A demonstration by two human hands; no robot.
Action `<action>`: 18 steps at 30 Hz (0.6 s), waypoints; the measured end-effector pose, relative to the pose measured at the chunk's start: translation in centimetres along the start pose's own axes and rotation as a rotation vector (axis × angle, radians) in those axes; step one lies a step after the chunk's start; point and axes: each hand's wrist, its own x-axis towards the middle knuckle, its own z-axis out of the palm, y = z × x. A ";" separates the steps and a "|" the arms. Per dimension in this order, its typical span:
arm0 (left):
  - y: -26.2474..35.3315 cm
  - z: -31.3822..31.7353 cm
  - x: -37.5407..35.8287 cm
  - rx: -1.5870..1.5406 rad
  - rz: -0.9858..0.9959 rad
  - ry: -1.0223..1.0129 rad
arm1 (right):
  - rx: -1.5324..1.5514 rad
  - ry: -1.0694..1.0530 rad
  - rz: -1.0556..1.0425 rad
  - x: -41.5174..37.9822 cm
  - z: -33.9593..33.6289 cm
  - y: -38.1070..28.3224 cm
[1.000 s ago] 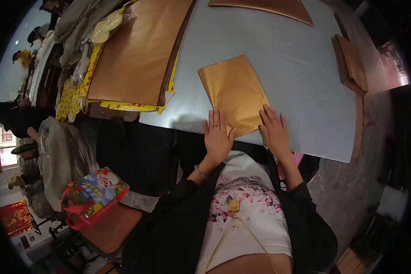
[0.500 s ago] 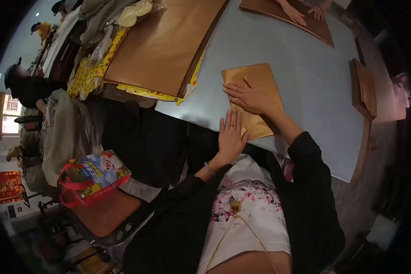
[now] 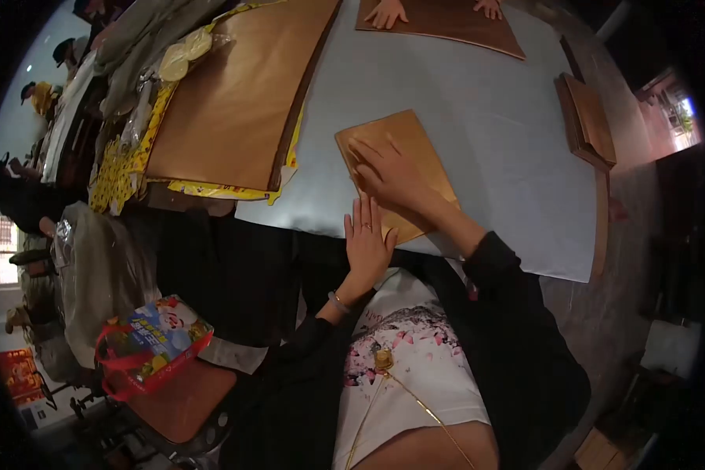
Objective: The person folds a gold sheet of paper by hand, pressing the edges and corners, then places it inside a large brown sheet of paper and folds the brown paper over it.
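Small paper-goods workshop: big grey worktable (image 3: 493, 133) w/ stacks of gold paper (image 3: 227, 102) upper left & brown sheets (image 3: 587, 117) at right edge; co-worker's hands (image 3: 386, 11) at top; packaged yellow goods (image 3: 121, 168) piled at left.

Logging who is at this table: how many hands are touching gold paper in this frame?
4. The left hand and right hand press the folded gold sheet near the table's edge; another person's two hands rest on the far sheet. Others may be hidden.

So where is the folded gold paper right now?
The folded gold paper lies near the table's near edge, under the right hand, the left hand at its near-left corner.
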 end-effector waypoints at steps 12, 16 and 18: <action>-0.6 -4.1 0.2 -1.321 -0.641 -0.046 | -0.043 0.333 0.809 -15.3 -6.0 -0.5; -1.6 -2.6 2.2 -1.311 -0.640 -0.235 | -0.106 0.206 0.961 -14.3 -5.8 0.1; -0.8 -2.0 3.5 -1.334 -0.554 -0.345 | -0.174 0.267 0.901 -14.8 -4.8 0.7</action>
